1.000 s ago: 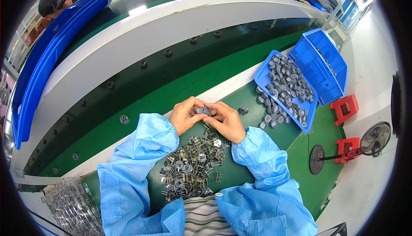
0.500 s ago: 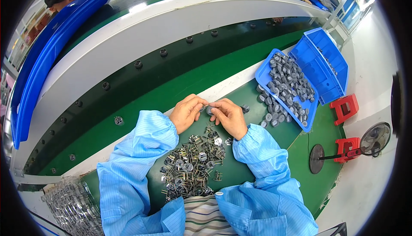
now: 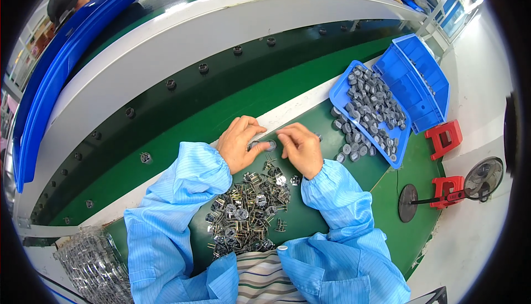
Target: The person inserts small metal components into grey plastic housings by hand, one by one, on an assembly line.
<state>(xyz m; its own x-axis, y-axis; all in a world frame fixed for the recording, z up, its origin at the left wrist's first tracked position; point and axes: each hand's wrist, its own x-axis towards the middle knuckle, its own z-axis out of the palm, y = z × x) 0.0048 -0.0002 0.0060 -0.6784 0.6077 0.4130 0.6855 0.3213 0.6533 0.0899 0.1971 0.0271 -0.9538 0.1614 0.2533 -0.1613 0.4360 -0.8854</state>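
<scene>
My left hand is closed, thumb against fingers, on a small round grey part whose rim shows beyond the thumb tip. Just to the right, my right hand is loosely curled and apart from that part. Nothing shows between its fingers. Below both hands a heap of metal-pinned round pieces covers the green work surface in front of me. One loose piece lies by my right wrist. Partly hidden behind my right hand sits a dark grey round cap.
Grey round caps fill a tilted blue tray and spill off its left side. Behind it stands a blue bin. Dark round parts line the green conveyor. Stacked clear trays, a fan and red stools flank me.
My right hand has drawn slightly away from the round part, which stays in my left hand. Parts on the conveyor have shifted left. The person at far left has turned their head.
</scene>
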